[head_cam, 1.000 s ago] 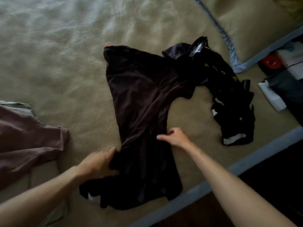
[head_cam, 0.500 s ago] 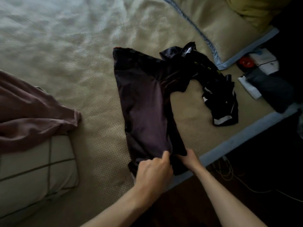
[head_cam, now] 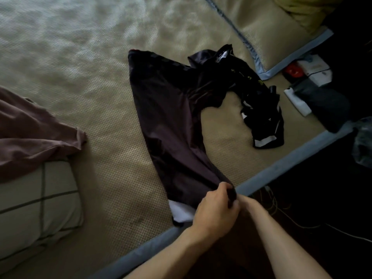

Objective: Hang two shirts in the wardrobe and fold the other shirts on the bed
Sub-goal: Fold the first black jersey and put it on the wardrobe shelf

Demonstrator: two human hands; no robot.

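A dark purple-black shirt (head_cam: 171, 121) lies stretched lengthwise on the beige woven bed mat (head_cam: 96, 109), folded narrow, a white patch showing at its near hem. My left hand (head_cam: 216, 210) grips the bunched hem at the mat's near edge. My right hand (head_cam: 244, 200) sits just behind it, mostly hidden; its fingers seem to hold the same hem. A second black shirt with white and yellow marks (head_cam: 259, 105) lies crumpled to the right. A mauve shirt (head_cam: 30, 133) lies at the left.
A checked cream pillow (head_cam: 36, 202) sits at the near left. A beige pillow with blue trim (head_cam: 267, 31) lies at the far right. Small items, a red object (head_cam: 292, 70) and white boxes (head_cam: 314, 69), clutter the right edge. Cables (head_cam: 285, 214) run on the dark floor.
Both hands slid down the dark shirt from its middle to its near hem and now bunch it together at the mat's edge; the shirt lies narrower and straighter.
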